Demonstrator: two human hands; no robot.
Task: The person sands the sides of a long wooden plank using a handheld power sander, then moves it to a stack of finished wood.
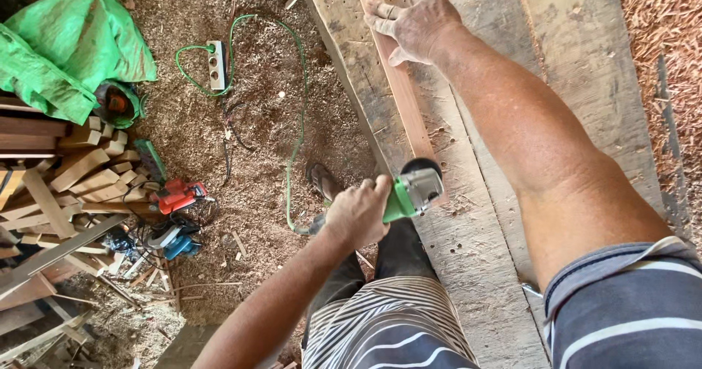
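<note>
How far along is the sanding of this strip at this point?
Done: cannot tell, though sawdust covers the floor. In hand: the left hand grips the green grinder at the near end of the reddish wood strip; the right hand presses it down. Left: seemingly the length ahead.

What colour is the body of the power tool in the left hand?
Green with a grey metal head, on the handheld angle grinder; seen in the head view.

Green tarp (69, 47) is slumping over the wood stack on the left, with offcut blocks (95, 168) piling up just below it. A white power strip (216, 65) is lying in the sawdust (256, 120). Red tool (179, 193) and blue tool (175, 243) are sitting beside the scraps.
</note>
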